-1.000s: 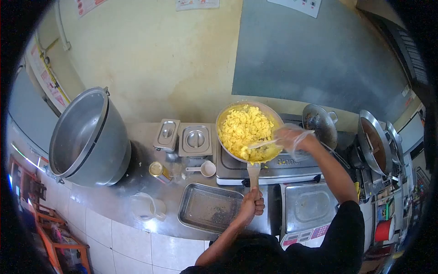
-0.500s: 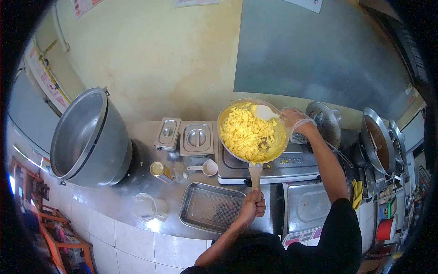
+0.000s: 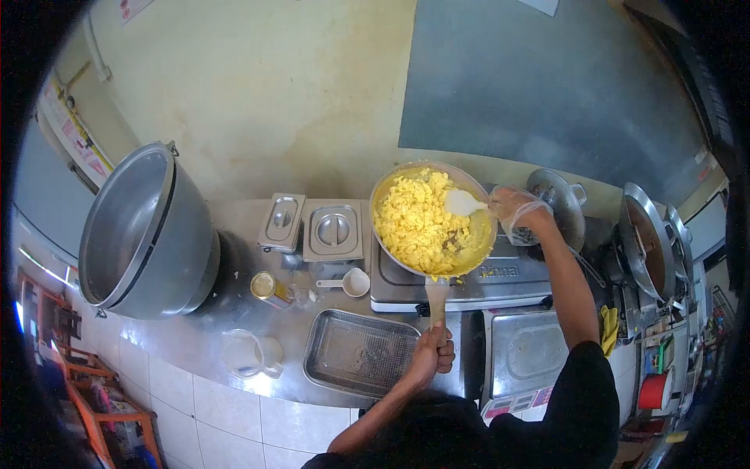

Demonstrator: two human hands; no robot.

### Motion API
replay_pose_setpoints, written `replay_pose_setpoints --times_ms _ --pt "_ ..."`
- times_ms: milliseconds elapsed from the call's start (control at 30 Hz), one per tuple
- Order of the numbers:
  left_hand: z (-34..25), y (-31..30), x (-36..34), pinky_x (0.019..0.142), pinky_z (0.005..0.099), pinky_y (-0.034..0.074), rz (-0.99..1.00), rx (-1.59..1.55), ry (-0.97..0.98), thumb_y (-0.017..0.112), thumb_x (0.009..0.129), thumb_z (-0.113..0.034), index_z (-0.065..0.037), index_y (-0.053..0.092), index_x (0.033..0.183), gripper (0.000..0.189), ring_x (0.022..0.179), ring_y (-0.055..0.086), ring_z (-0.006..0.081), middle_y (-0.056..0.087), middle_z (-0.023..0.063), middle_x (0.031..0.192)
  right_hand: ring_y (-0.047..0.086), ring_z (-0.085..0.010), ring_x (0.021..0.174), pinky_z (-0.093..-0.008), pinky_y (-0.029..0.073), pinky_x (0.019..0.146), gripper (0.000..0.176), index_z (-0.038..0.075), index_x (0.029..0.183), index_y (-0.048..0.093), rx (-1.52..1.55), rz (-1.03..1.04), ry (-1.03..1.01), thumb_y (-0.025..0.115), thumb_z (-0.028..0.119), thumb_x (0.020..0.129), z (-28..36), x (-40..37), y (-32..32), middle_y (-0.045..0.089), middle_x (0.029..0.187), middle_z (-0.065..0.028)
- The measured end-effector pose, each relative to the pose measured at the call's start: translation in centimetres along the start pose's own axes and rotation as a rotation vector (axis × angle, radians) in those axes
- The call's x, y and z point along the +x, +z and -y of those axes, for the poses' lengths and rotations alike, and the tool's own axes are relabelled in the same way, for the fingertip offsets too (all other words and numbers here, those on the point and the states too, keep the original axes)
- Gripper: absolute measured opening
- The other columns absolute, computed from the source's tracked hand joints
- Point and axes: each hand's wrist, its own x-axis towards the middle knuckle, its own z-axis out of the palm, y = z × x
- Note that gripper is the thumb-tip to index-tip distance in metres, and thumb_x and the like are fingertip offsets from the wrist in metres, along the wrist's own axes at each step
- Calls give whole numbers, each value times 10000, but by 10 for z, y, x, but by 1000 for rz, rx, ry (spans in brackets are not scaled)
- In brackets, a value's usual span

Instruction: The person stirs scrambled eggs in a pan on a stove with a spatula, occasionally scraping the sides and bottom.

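My left hand (image 3: 430, 353) is closed around the light-coloured handle of a frying pan (image 3: 380, 244), which is over a gas stove (image 3: 500, 291). Yellow scrambled eggs (image 3: 420, 215) fill much of the pan, mostly its left and middle. In a clear plastic glove, my right hand (image 3: 514, 206) grips a spatula (image 3: 462, 203) at the pan's right rim. The white spatula blade lies against the right side of the eggs. My fingers cover most of the spatula's handle.
Left of the stove are two lidded steel containers (image 3: 333, 232), a white measuring cup (image 3: 355, 283), a can (image 3: 266, 286) and a clear jug (image 3: 251, 355). A wire-mesh tray (image 3: 359, 352) lies in front. A large pot (image 3: 156, 242) stands far left; woks (image 3: 647, 242) stand at right.
The spatula blade has shifted slightly right and down within the pan, along with my right hand. My left hand keeps its hold on the handle. The camera view has shifted slightly.
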Motion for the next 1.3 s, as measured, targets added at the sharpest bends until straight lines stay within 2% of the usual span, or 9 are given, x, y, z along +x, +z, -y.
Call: replay_pose_setpoints --times_ms 67,167,267,300,400,500,633,933,1300 --pt "0 -1 0 399 229 212 8 -27 -12 418 981 -509 -121 418 930 392 461 266 54 307 -51 622 659 -347 870 -431 511 772 290 1 936 669 -155 197 -169 629 249 792 -11 5 -9 673 930 -218" --pt "2 -4 2 402 231 208 27 -23 -5 415 980 -511 -126 418 930 388 466 262 54 300 -53 617 648 -328 881 -417 502 784 271 16 919 690 -28 520 189 607 241 793 55 -14 -81 659 950 -209" --pt "0 2 0 408 233 197 13 17 3 407 979 -516 -135 421 928 385 475 257 55 290 -59 615 652 -310 870 -414 500 758 265 10 873 705 7 265 -86 625 242 773 18 19 -20 660 929 -206" --pt "0 1 0 407 235 199 15 17 5 406 980 -516 -135 421 928 384 474 256 54 290 -59 615 642 -325 902 -428 492 783 284 12 944 688 98 326 -26 632 236 779 19 28 -19 655 976 -207" --pt "1 -1 1 406 237 200 16 13 8 404 980 -515 -135 423 931 383 471 251 54 288 -60 615 624 -330 985 -413 484 876 285 89 1029 674 101 -32 -2 643 218 777 34 51 -8 662 1037 -180" --pt "3 -4 3 409 230 216 40 -11 8 418 978 -515 -120 418 929 398 475 261 54 298 -53 632 579 -332 1047 -408 445 947 309 91 1106 647 57 -191 -331 601 148 806 40 83 29 640 1059 -160" --pt "2 -4 2 412 222 224 32 -22 3 427 973 -525 -111 414 928 417 480 265 53 299 -49 644 577 -334 1033 -418 445 938 346 117 1079 663 -31 -127 -408 565 8 766 74 93 36 627 1010 -145" --pt "7 -6 6 395 229 206 8 -27 9 421 972 -531 -129 434 923 405 458 257 52 282 -61 600 583 -324 1009 -416 461 910 225 112 1044 652 -128 -168 -568 548 108 844 68 110 60 627 1000 -135" --pt "5 -4 4 398 230 202 16 -28 7 435 970 -519 -132 447 922 390 466 268 51 299 -61 605 613 -348 914 -433 503 833 186 42 940 648 -98 -17 -481 530 117 817 61 133 80 647 926 -172"
